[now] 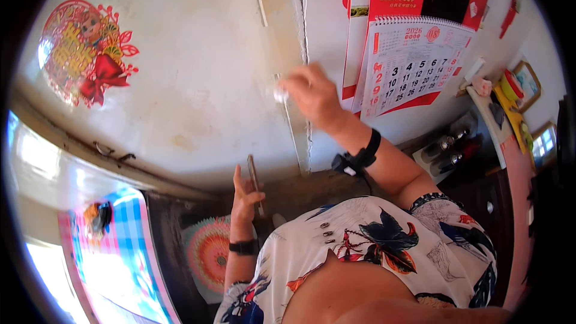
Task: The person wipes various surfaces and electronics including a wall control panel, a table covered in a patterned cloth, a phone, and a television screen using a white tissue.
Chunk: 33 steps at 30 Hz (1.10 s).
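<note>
My right hand (pixel 315 96) is raised against the pale wall surface (pixel 202 76), beside a tan vertical band (pixel 281 45). Its fingers are pinched around a small white thing (pixel 281 95), too blurred to name. Lower down, my left hand (pixel 245 195) grips a thin, flat, long thing (pixel 253 173), seen edge-on, so I cannot tell what it is. That thing points up towards the wall and appears apart from it. A dark crack (pixel 304 31) runs along the band, just beyond the right fingers.
Wall calendars (pixel 414 67) hang right of my right hand. A festive paper decoration with a red bow (pixel 104 78) is on the left. Metal latch hardware (pixel 114 153) sits at the left edge. Vacuum flasks (pixel 445 148) stand right; a round patterned mat (pixel 220 254) lies below left.
</note>
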Tool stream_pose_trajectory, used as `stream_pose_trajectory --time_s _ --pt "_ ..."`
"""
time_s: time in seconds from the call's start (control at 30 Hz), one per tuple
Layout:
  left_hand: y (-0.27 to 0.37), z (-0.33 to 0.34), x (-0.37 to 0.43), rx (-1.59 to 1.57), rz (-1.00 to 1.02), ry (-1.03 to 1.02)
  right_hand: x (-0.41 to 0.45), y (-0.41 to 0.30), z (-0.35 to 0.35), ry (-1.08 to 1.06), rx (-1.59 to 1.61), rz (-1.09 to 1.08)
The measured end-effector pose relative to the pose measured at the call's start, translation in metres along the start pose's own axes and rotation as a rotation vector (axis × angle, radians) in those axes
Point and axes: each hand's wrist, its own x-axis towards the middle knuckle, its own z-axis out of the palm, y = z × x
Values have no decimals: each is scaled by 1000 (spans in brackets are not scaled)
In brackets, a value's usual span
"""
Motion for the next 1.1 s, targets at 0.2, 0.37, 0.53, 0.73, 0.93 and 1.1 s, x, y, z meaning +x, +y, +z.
stream_pose_trajectory --time_s 0.2,0.37,0.53,0.73,0.93,1.1 --pt "29 67 22 271 308 38 94 15 -10 238 -148 -191" --pt "52 87 35 689 661 132 -11 30 10 -227 -100 -10" --pt "48 80 29 810 689 101 -85 -3 -20 -620 394 797" --pt "34 88 50 806 628 -79 -118 -26 -40 -439 760 1343" --pt "-21 89 80 465 284 -382 -179 -50 -10 -657 813 1376" --pt "-35 123 78 556 175 -682 -194 -42 -53 -831 509 1480"
